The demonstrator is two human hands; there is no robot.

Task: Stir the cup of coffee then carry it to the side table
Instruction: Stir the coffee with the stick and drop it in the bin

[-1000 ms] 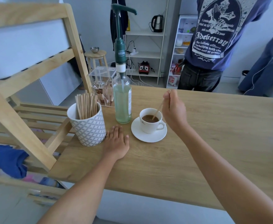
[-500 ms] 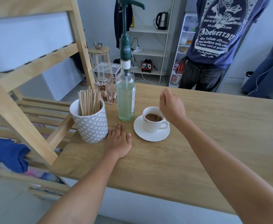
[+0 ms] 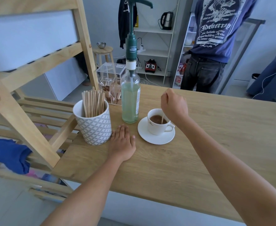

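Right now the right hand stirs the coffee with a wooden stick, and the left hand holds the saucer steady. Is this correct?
Not quite. The left hand does not hold the saucer; it lies flat on the table, apart from the saucer, beside the patterned cup of sticks. The head view shows this. The right hand does stir the coffee with a wooden stick.

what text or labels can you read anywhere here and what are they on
"TEISSEIRE": white print on the dark green pump collar of the clear glass syrup bottle.
"Ideberray", roughly, in gothic letters: the bystander's blue printed T-shirt; the smaller lines are too blurred.
White coffee cup: small dark logo, unreadable.
Bottle's side label: too small.
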